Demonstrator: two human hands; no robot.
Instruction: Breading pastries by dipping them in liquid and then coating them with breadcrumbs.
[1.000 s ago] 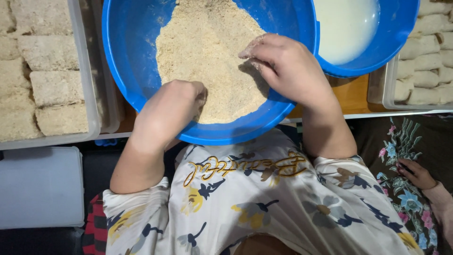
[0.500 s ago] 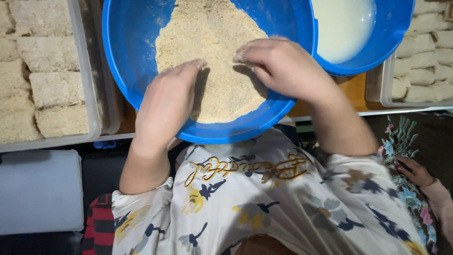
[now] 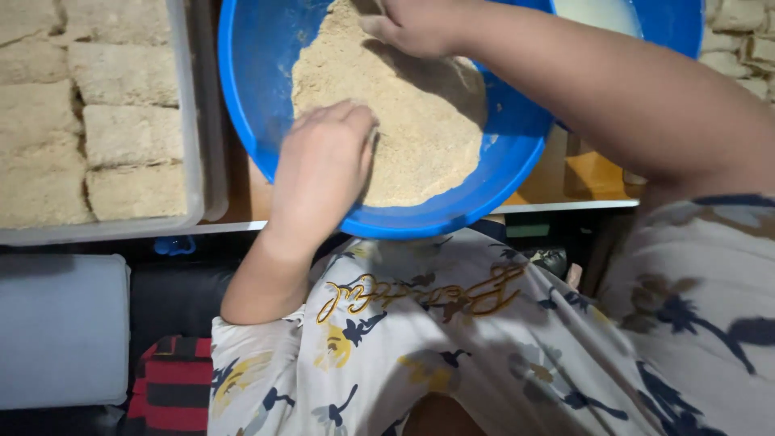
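A clear plastic tray (image 3: 192, 121) sits on the left, and it is full of flat, crumb-coated squares (image 3: 129, 133) lying side by side. At the top right there is a second blue bowl (image 3: 674, 24) with something white and runny inside, and next to it, in the corner, are more pale coated pieces (image 3: 739, 36). The wooden table (image 3: 581, 173) shows just below that bowl, and a soft grey cushion (image 3: 60, 331) lies low on the left, with a red and black striped cloth (image 3: 169, 379) beside it.
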